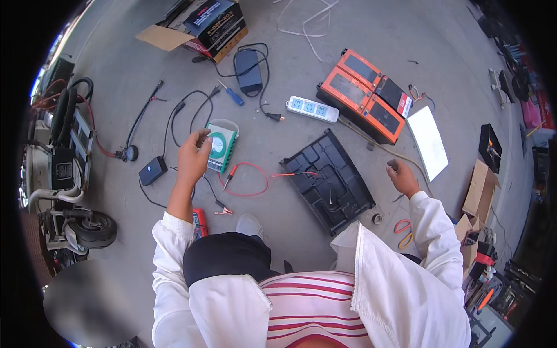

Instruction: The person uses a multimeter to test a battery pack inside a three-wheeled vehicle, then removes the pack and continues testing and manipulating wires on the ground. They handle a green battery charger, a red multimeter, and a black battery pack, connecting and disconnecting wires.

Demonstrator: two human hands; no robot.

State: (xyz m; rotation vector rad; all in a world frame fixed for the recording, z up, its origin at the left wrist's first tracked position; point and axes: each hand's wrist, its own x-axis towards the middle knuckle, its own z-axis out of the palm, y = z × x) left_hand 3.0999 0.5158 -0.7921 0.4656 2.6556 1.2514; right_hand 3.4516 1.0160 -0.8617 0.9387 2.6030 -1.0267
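My left hand [194, 153] is at the left edge of a green-and-white pack [221, 146] with a round centre, its thumb and fingers closed over that edge; part of the grip is hidden. My right hand [402, 177] hovers right of a black plastic tray [328, 180], its fingers loosely curled but apart, with nothing visible in them. A red wire runs onto the tray. Beside the pack, a red test lead [249, 166] lies looped on the floor. A red-and-grey meter [199, 222] is partly hidden by my left sleeve.
Orange-and-black battery packs [362, 95] and a white power strip [312, 109] lie ahead. Farther left are a charger [248, 72], a blue screwdriver [234, 95] and an open carton [217, 29]. Scissors [404, 233] and tape [377, 219] lie near right. A wheeled vehicle [87, 229] stands left.
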